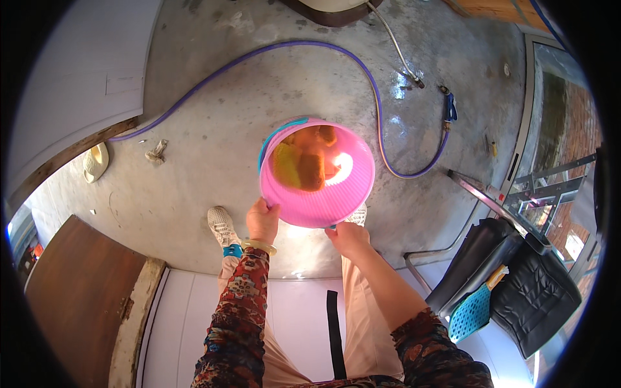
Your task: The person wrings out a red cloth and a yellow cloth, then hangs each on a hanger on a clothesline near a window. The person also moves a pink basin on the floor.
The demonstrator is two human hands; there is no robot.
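Observation:
A pink plastic bucket (330,208) with a blue handle (286,127) is held up in front of me, its mouth towards the camera. My left hand (263,222) grips its rim at the lower left. At the bucket's lower right edge, my right hand (350,238) is closed on it, near a bit of blue. Inside lie brown and yellow-green pieces that look like sponges or cloths (310,170), seemingly in liquid that catches a bright reflection.
A purple hose (373,92) with a blue spray nozzle (450,107) curves over the concrete floor beyond the bucket, near a metal flexible hose (395,43). A black padded chair (531,291) holding a blue fly swatter (470,313) stands right; a brown board (82,300) is left.

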